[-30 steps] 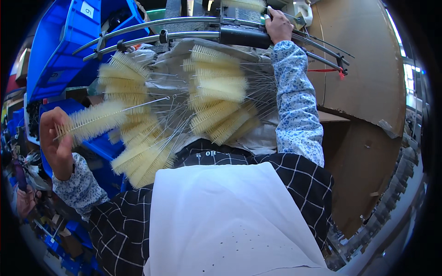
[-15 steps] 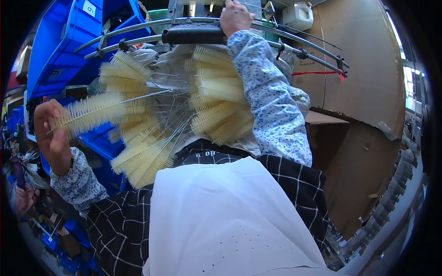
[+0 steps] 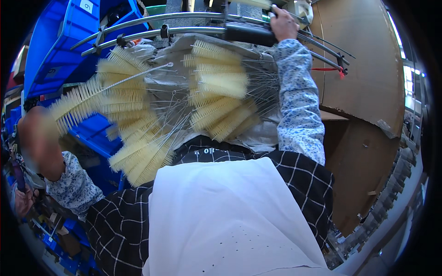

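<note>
My left hand (image 3: pixel 40 142), blurred, is at the far left, closed at the bristle end of a cream bottle brush (image 3: pixel 76 103). The brush's twisted wire stem points up and right, ending in a small loop. At the top, my right hand (image 3: pixel 284 25) is closed beside the right end of a black sleeve (image 3: pixel 251 34) on the metal rails (image 3: pixel 193 31). A small white piece shows at its fingertips; what the fingers grip is partly hidden. Between my arms, over my lap, lie a left pile of brushes (image 3: pixel 131 115) and a right pile (image 3: pixel 218 87), with wire stems showing.
Blue plastic bins (image 3: pixel 60 50) stand at the upper left. A large cardboard box (image 3: pixel 359 60) fills the right side. A red strip (image 3: pixel 328 69) is tied near the rails' right end. A white jug (image 3: pixel 302 11) is behind my right hand.
My right hand and the black sleeve have moved right along the rails. My left hand has shifted left and down, and the held brush's stem end has swung upward.
</note>
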{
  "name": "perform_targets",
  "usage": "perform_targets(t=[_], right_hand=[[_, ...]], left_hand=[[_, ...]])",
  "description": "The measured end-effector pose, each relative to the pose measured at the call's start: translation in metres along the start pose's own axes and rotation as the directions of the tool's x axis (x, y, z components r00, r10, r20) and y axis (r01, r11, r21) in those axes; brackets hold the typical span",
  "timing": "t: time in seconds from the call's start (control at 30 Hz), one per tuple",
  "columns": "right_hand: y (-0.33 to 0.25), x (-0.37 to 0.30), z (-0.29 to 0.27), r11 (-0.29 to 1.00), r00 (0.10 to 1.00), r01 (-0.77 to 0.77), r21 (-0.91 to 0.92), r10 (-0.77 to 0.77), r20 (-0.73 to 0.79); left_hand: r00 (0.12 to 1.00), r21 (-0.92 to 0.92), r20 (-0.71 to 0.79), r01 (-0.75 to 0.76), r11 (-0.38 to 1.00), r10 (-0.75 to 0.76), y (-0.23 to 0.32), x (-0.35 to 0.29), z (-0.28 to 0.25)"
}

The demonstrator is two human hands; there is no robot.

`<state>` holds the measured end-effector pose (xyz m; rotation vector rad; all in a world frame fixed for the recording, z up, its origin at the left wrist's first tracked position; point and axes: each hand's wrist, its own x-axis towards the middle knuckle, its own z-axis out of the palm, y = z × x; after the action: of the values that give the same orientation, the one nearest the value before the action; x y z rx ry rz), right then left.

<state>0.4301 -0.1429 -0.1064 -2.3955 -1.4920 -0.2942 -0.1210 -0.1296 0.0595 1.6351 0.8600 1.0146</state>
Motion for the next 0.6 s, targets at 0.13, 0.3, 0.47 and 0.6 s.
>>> perform_targets(t=[0.13,0.3,0.47,0.6], right_hand=[[0.076,0.040,0.013,0.987,0.979,-0.049,0.154,0.016,0.205],[0.070,0.041,-0.010,0.992,0.962,0.078,-0.103,-0.048,0.270],[0.089,0.018,-0.075,0.964,0.879,0.070,0.258,-0.181,0.440],[0.035,-0.027,-0.134,0.788,0.709,-0.007,0.616,-0.430,0.559]], left_hand=[[0.998,-0.117,-0.040,0.045,0.992,-0.050,0.000,0.001,0.003],[0.969,-0.067,0.230,0.112,0.991,-0.094,0.009,0.027,0.067],[0.924,-0.139,0.353,0.208,0.968,-0.148,0.000,0.030,0.092],[0.885,-0.253,0.461,0.194,0.948,-0.058,-0.013,0.042,0.135]])
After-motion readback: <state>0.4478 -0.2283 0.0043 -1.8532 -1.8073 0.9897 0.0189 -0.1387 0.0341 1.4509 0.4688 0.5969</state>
